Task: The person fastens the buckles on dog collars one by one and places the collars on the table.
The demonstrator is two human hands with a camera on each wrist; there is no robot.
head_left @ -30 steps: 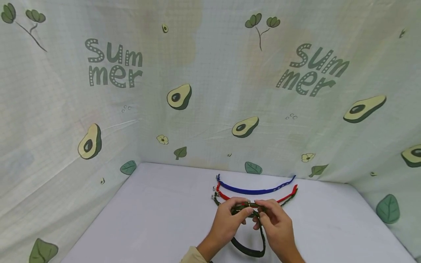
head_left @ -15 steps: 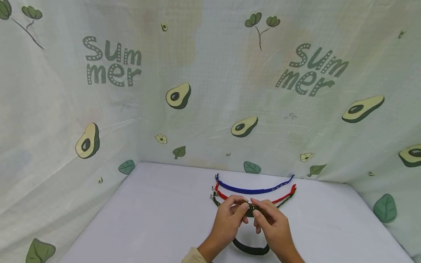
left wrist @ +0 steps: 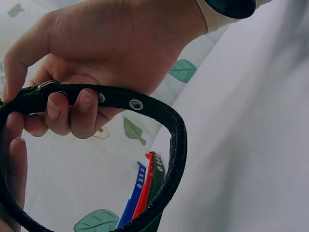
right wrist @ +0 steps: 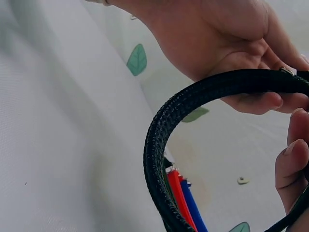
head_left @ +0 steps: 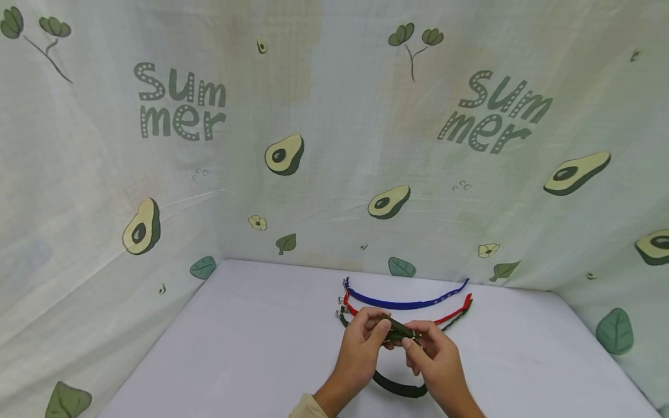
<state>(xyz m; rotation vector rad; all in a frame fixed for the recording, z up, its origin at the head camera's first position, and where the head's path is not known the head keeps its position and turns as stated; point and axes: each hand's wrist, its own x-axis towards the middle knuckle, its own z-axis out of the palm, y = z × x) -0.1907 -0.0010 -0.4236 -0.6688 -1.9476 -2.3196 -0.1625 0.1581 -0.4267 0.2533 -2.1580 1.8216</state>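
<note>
A dark green collar (head_left: 399, 389), bent into a loop, hangs between the two hands above the table. My left hand (head_left: 360, 342) grips the strap's upper part with thumb and fingers. My right hand (head_left: 436, 354) pinches the strap close by on the right, near a metal fitting. In the left wrist view, metal eyelets (left wrist: 136, 104) show along the strap, and a metal ring (left wrist: 48, 85) lies by the left fingers. The right wrist view shows the loop's smooth curve (right wrist: 157, 130) and a small metal piece (right wrist: 287, 71) at the right fingers. Hands partly hide the strap ends.
Behind the hands, a blue collar (head_left: 402, 303), a red collar (head_left: 446, 317) and a dark green collar (head_left: 460, 314) lie stretched out on the white table (head_left: 251, 348). A printed curtain (head_left: 334, 174) rises behind the table's far edge.
The hands have stayed close together while shifting the strap between them. A section of strap now slants down from left to right fingers, and the loop's bottom sits slightly higher.
</note>
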